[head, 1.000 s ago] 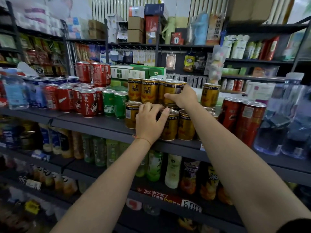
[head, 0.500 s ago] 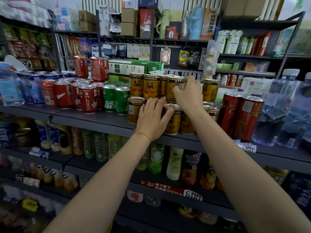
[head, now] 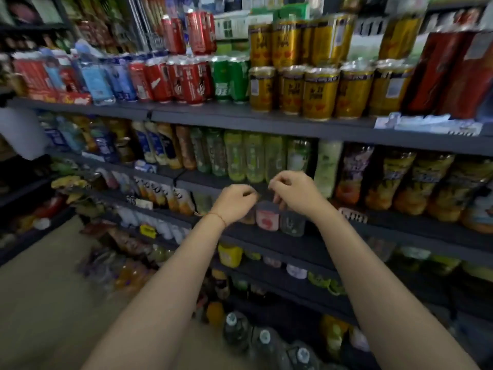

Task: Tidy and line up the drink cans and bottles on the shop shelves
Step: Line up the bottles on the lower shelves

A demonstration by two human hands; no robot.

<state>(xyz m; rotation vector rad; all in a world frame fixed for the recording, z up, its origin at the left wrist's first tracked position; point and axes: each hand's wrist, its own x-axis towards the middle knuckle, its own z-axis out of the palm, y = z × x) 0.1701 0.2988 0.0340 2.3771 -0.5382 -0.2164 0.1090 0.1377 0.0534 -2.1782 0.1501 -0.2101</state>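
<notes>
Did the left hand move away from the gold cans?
Yes. The left hand was resting on the gold cans on the top shelf; now it is lower, down in front of the shelf of green bottles.

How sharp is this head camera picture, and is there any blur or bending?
Head view: motion blur smears the whole frame; labels on the gold drink cans are unreadable. Wide-angle bending tilts the dark grey metal shelf edge. Both the left hand and right hand look soft; lighting is even, without strong glare.
</notes>
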